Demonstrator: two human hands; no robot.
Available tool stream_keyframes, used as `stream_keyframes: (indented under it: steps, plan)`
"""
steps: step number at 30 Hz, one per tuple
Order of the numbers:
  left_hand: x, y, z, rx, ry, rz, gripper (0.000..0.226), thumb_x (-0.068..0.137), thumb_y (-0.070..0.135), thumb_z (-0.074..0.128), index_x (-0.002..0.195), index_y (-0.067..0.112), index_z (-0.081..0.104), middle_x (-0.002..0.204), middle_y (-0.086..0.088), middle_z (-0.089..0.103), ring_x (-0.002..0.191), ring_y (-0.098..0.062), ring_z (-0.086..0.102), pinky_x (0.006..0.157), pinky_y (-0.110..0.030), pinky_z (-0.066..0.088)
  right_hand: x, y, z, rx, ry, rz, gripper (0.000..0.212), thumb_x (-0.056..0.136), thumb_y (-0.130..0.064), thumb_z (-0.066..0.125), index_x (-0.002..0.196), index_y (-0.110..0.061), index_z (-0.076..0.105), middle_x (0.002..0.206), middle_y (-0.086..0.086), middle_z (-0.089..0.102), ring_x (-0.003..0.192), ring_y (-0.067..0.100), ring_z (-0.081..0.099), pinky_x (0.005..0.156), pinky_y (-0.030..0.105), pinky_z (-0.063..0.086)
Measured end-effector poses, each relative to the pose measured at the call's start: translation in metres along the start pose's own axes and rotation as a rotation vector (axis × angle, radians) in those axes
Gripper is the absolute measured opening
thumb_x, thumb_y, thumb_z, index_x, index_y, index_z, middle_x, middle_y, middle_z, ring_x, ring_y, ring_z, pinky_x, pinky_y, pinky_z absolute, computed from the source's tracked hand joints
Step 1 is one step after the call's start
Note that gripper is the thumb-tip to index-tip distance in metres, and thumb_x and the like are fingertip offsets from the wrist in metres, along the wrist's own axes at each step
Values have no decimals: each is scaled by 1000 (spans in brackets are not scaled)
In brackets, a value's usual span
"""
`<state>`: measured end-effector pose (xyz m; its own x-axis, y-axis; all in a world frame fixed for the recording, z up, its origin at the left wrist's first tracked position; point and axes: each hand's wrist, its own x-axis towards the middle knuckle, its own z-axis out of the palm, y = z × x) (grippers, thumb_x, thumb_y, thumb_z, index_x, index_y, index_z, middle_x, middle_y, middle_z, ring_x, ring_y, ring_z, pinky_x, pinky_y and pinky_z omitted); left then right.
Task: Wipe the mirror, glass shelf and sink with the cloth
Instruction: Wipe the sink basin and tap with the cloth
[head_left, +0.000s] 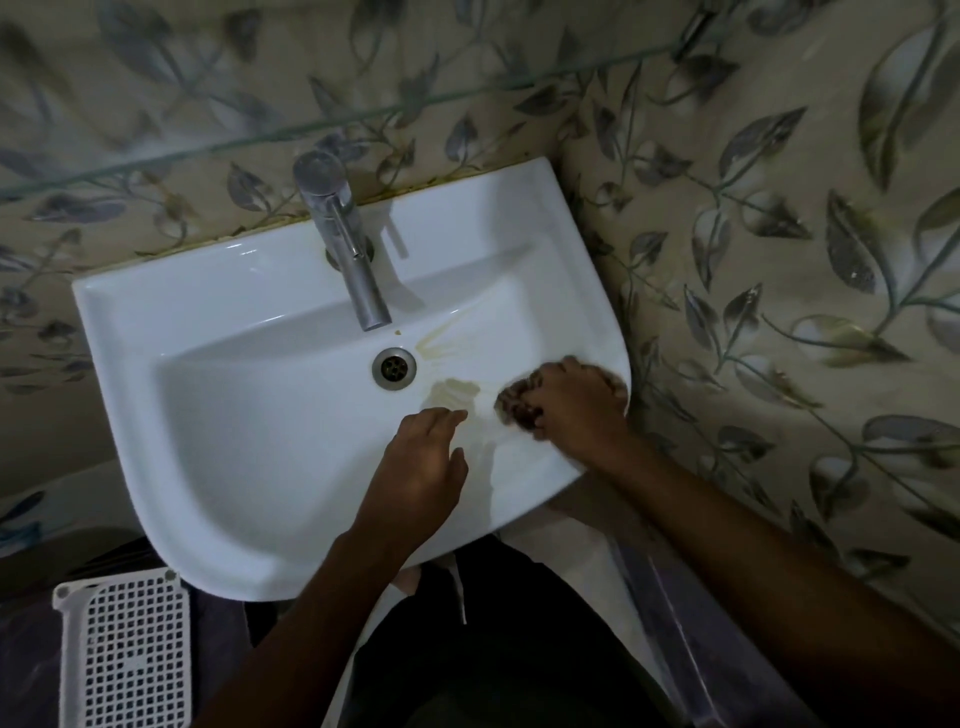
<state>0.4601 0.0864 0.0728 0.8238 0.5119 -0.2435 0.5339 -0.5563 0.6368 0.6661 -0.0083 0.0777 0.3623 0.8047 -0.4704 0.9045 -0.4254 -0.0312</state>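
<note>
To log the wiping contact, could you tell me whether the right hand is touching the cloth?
Touching. The head view shows the right hand with its fingers curled round the bunched cloth inside the sink.

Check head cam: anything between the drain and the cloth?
Head view: only sink basin between drain and cloth, marked by a yellowish stain. No object there.

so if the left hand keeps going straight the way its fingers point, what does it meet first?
Probably the yellowish stain on the white ceramic sink floor, just beyond the left hand. The round metal drain lies left of that line. Hand height above the basin is unclear.
</note>
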Motion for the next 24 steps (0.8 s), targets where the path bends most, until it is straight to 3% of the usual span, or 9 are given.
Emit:
stream_keyframes:
  steps: [4, 6, 11, 14, 17, 20, 24]
  plan:
    - [2, 2, 2, 9, 17, -4, 46, 94, 19, 55, 139, 15, 50, 137, -4, 54, 125, -23, 46, 105, -36, 40, 29, 17, -3, -151, 127, -83, 45, 79, -10, 65, 123, -16, 70, 124, 16, 62, 114, 41, 56, 88, 49, 47]
    - [1, 2, 3, 8, 19, -8, 46, 94, 19, 54, 139, 15, 50, 138, -4, 54, 126, -23, 45, 105, -34, 39, 24, 12, 1, -165, 170, -88, 45, 80, -10, 59, 123, -17, 70, 122, 15, 63, 112, 40, 57, 84, 48, 48]
    - [2, 3, 5, -13, 26, -25, 46, 95, 20, 52, 140, 15, 49, 140, -3, 52, 127, -21, 43, 106, -31, 36, -6, 9, 8, -87, 83, -77, 41, 77, -12, 70, 118, -18, 71, 132, 11, 59, 122, 36, 49, 93, 46, 40]
    - [8, 4, 8, -3, 31, -37, 44, 96, 24, 50, 139, 15, 50, 138, -4, 53, 124, -23, 45, 104, -34, 38, 7, 15, 4, -96, 153, -82, 37, 73, -5, 66, 108, -15, 75, 123, 13, 63, 115, 37, 54, 91, 45, 44]
    - [14, 3, 11, 11, 12, -69, 45, 97, 27, 50, 140, 14, 49, 138, -7, 52, 121, -26, 46, 103, -38, 41, 44, 26, 4, -178, 332, -131, 45, 78, -5, 65, 122, -13, 69, 121, 17, 64, 114, 40, 57, 96, 49, 47]
    - [19, -1, 13, 27, 8, -90, 46, 96, 26, 51, 140, 12, 49, 138, -8, 52, 121, -27, 46, 102, -40, 42, 72, 24, 3, -209, 310, -108, 48, 90, -12, 45, 135, -14, 62, 130, 17, 61, 123, 39, 54, 105, 50, 44]
    - [18, -9, 12, 21, 6, -119, 46, 95, 23, 53, 140, 14, 49, 139, -6, 52, 123, -26, 44, 103, -39, 41, 59, 11, 28, -188, 271, -167, 44, 89, -17, 43, 125, -11, 68, 116, 17, 66, 111, 39, 58, 94, 48, 50]
